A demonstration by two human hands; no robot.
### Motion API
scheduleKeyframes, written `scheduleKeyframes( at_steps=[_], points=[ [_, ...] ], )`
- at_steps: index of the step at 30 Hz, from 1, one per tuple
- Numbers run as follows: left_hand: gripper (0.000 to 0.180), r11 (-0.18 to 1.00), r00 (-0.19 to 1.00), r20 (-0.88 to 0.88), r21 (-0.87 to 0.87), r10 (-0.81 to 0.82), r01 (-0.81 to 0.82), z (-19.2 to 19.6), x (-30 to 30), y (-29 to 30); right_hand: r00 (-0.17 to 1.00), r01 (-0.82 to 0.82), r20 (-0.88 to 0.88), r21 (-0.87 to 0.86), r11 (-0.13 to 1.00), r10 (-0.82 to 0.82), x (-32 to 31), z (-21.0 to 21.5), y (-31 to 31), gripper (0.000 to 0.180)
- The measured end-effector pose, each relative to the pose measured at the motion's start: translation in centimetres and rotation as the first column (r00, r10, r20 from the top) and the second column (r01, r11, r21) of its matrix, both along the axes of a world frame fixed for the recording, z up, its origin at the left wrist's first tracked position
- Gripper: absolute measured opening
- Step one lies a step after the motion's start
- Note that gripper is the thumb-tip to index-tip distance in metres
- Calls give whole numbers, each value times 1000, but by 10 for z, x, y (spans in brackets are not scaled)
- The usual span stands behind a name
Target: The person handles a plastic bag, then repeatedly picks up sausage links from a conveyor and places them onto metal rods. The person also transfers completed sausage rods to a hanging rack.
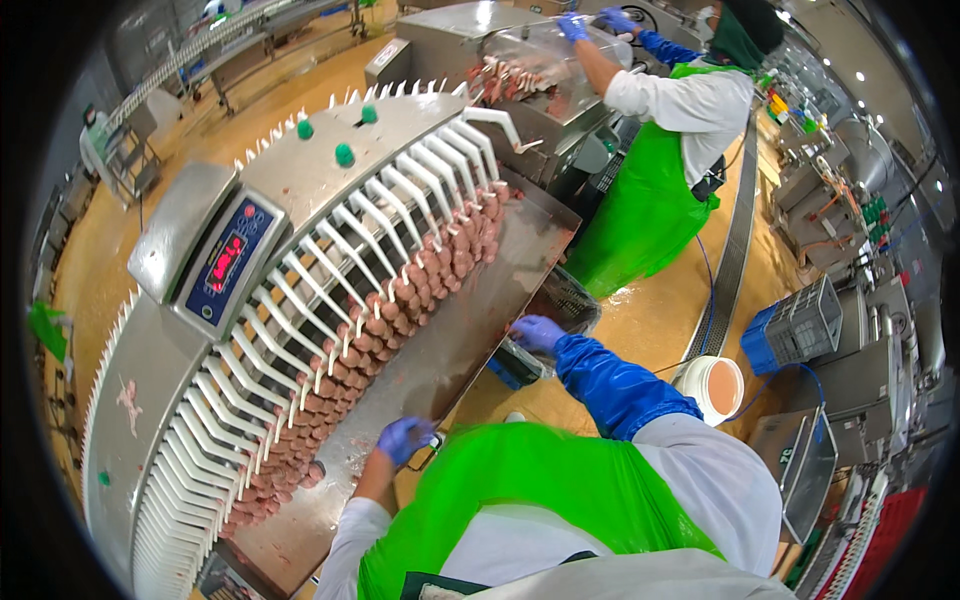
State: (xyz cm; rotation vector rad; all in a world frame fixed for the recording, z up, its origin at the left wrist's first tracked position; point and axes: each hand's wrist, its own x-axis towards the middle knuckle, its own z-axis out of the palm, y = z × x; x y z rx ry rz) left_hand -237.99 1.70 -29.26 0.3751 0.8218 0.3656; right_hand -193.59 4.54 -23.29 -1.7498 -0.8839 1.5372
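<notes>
My left hand [404, 440], in a blue glove, is at the near edge of the metal tray [440, 335]. Its fingers are curled, and what they hold, if anything, is too small to make out. Farther right, my right hand [537, 333], gloved in blue with a blue sleeve cover, is over a dark crate [515, 362] beside the tray's edge. Those fingers look bent in, with their tips hard to see. Beyond the tray, strings of pinkish sausages [375, 330] hang in bunches from a curved row of white hooks [325, 285].
A control box [225, 262] with a red-lit display tops the hook conveyor. At far right of it, a person in a green apron [640, 215] reaches over a clear cover [560, 55]. Behind my right arm stand a white bucket [712, 388] and a grey crate [806, 322].
</notes>
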Motion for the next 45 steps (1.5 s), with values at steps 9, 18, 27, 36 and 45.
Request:
scheduleKeyframes(
  at_steps=[9, 18, 27, 36, 45],
  points=[
    [34, 779, 960, -121, 564, -251, 275, 149, 228, 61, 991, -59, 125, 143, 988, 41, 39, 34, -16, 32],
    [25, 927, 703, -621, 340, 347, -157, 29, -40, -2, 835, -170, 549, 180, 969, 44, 133, -73, -91, 22],
    [27, 673, -138, -989, -73, 44, 736, -32, -243, -69, 694, 704, 38, 174, 688, -719, 176, -71, -92, 18],
    [31, 167, -293, -934, -328, -207, 930, -53, -290, -75, 696, 413, 543, 231, 881, -469, 201, -99, -159, 23],
    [13, 880, 621, -747, 104, -238, 463, -73, -242, -97, 841, 471, 350, -99, 876, -413, 117, -72, -197, 21]
  ],
)
